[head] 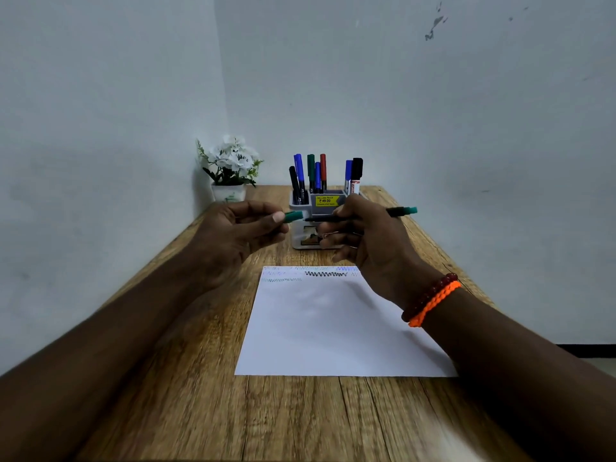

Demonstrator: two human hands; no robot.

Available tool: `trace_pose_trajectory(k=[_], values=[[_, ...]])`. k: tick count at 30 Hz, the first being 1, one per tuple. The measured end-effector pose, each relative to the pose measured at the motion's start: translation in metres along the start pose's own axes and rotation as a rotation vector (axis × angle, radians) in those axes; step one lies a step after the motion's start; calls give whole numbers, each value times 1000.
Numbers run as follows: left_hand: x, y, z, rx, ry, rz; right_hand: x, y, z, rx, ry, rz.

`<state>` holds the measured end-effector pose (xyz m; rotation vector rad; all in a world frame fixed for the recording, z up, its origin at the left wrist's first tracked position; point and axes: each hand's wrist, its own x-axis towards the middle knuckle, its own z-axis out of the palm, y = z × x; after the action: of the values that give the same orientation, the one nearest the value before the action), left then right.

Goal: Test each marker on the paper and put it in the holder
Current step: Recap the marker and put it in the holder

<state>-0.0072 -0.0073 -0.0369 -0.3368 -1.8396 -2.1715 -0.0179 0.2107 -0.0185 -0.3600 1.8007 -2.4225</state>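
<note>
My left hand (238, 233) pinches a green marker cap (294, 216) between thumb and fingers. My right hand (365, 233) grips a black-bodied green marker (398, 212) held level, its tip pointing left toward the cap with a small gap between them. Both hands hover above the far end of the white paper (336, 328), which carries several scribbled test lines along its top edge. Behind the hands stands the grey and white holder (328, 201) with several blue, green, red and black markers upright in it; its lower part is partly hidden by my hands.
A small white pot of white flowers (230, 168) stands at the table's far left corner against the wall. The wooden table (200, 395) runs toward me. Pale walls close in at the left and behind.
</note>
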Motion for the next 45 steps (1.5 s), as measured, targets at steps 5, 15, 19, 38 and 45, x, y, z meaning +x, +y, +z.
trace_pose_trajectory(k=[5, 15, 19, 38, 45], values=[[-2, 2, 1, -19, -34, -6, 1, 1, -1, 5, 2, 5], [-5, 3, 1, -47, -55, -59, 2, 2, -3, -15, -26, -10], [-6, 4, 6, -56, -100, -74, 5, 8, -4, -64, -110, -33], [-7, 1, 10, 8, -88, -65, 7, 16, -10, -32, -174, -5], [-4, 3, 3, 19, -109, -103, 13, 12, -8, -120, -166, 10]])
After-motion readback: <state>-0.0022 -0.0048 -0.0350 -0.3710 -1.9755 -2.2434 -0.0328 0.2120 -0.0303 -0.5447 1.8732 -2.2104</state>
